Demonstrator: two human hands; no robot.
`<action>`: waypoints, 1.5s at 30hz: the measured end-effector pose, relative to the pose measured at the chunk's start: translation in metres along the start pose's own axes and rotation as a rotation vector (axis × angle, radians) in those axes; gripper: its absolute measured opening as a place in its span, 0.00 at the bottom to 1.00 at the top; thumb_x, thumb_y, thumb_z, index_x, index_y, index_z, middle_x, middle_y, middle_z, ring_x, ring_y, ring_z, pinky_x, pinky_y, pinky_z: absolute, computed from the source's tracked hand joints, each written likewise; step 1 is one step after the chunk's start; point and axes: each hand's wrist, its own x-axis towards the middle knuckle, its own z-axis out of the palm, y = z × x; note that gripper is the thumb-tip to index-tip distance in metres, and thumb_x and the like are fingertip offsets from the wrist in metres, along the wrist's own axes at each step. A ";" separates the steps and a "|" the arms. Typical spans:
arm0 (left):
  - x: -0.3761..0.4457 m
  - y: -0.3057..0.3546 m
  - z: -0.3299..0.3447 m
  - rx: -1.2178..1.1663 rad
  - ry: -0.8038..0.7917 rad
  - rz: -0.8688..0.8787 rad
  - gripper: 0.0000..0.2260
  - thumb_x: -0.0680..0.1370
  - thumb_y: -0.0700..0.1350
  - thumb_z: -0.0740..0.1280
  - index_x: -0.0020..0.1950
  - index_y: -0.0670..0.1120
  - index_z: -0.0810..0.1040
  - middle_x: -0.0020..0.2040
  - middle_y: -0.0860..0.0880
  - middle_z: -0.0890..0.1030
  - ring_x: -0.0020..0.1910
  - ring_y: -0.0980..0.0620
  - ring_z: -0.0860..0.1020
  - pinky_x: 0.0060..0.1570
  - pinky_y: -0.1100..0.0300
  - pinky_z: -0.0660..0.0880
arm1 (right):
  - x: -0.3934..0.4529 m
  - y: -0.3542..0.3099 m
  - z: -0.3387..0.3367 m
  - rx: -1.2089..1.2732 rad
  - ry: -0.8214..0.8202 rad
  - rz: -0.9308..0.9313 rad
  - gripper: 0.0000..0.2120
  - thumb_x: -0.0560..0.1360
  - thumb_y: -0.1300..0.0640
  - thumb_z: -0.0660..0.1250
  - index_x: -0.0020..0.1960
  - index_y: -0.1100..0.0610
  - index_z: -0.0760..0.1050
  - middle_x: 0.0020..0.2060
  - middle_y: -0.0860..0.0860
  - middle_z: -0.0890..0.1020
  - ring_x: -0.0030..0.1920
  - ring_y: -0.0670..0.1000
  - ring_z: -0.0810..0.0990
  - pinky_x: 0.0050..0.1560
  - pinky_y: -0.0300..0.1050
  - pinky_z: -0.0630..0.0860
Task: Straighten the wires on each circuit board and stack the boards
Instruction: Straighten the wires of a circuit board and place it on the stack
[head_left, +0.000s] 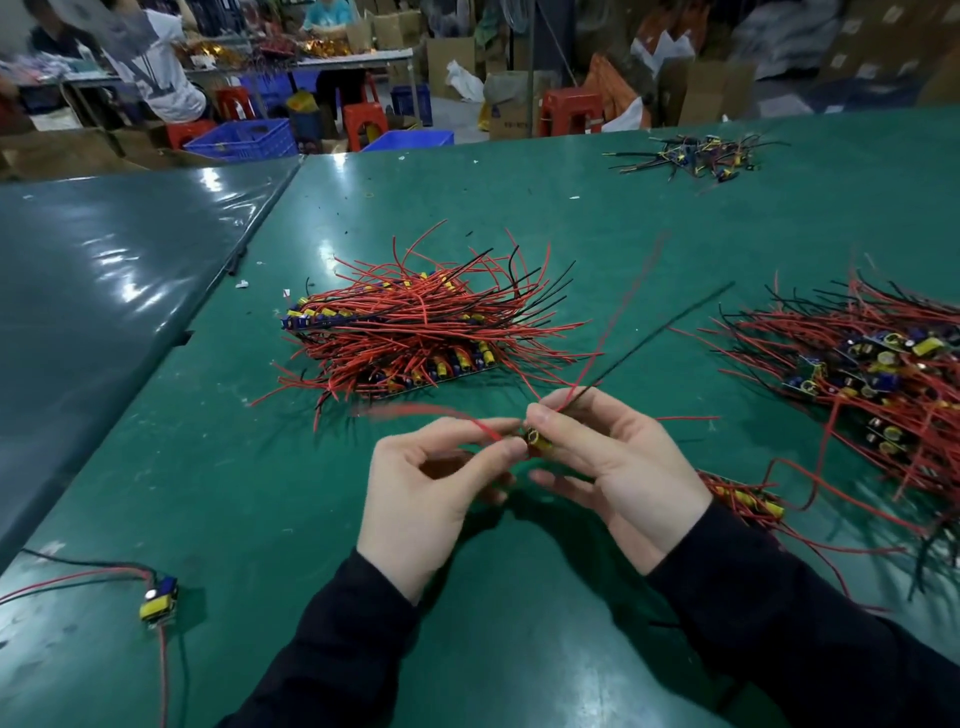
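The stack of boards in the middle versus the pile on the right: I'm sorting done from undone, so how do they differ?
The middle stack has boards lined up in rows, wires mostly running one way; the right pile has boards lying at mixed angles, wires splaying everywhere. The middle stack sits fully in view ahead of the hands; the right pile runs off the frame's edge. Both rest on the green table and carry red and black wires.

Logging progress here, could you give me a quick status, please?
Right hand holds board; left hand pinches its red wire. Stack ahead. Nothing in the way.
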 end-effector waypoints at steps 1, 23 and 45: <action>0.000 0.001 0.001 0.007 0.025 0.027 0.10 0.64 0.46 0.73 0.42 0.45 0.86 0.38 0.46 0.84 0.32 0.53 0.80 0.31 0.62 0.77 | 0.000 0.000 -0.001 -0.046 0.011 -0.009 0.08 0.58 0.52 0.74 0.35 0.51 0.78 0.34 0.46 0.81 0.35 0.43 0.80 0.32 0.36 0.77; -0.002 0.022 -0.018 -0.116 -0.297 -0.021 0.02 0.65 0.38 0.73 0.36 0.44 0.85 0.30 0.47 0.82 0.26 0.54 0.77 0.25 0.65 0.71 | 0.005 -0.026 -0.017 -0.296 -0.713 0.355 0.09 0.73 0.58 0.64 0.44 0.61 0.80 0.37 0.57 0.84 0.35 0.52 0.84 0.33 0.39 0.79; -0.007 0.013 -0.012 -0.507 -0.367 -0.259 0.16 0.52 0.48 0.83 0.34 0.45 0.83 0.33 0.52 0.80 0.26 0.57 0.76 0.27 0.69 0.72 | -0.002 -0.025 -0.010 -0.194 -0.748 0.442 0.18 0.74 0.51 0.60 0.48 0.67 0.72 0.31 0.50 0.84 0.29 0.43 0.82 0.25 0.30 0.73</action>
